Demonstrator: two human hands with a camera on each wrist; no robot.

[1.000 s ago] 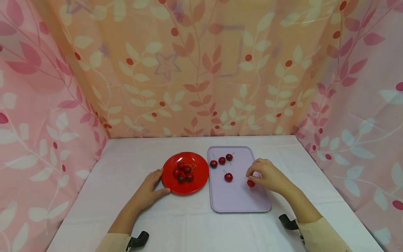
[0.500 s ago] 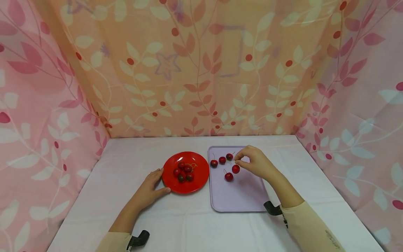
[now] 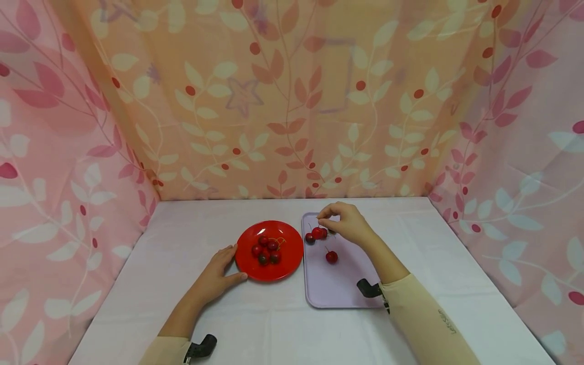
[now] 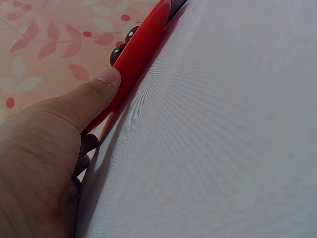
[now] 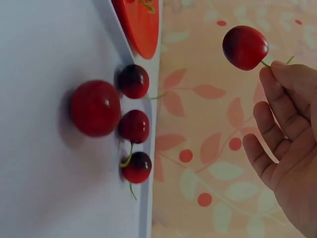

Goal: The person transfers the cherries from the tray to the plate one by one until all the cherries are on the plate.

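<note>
Pinching closed on a green stem, the right hand (image 3: 343, 222) is dangling one cherry (image 5: 245, 48) near the middle of the head view, over the lilac tray's (image 3: 335, 289) upper left. It is hanging further left than a second ago, bringing the fruit closer to the red plate (image 3: 269, 274) (where several cherries (image 3: 257, 250) are lying). At centre left, the left hand (image 3: 215, 274) is resting, thumb and fingers spread, against the plate's rim. Right-wrist footage is revealing air between the dangling fruit and four tray cherries (image 5: 94, 108); from the head, they're overlapping.
</note>
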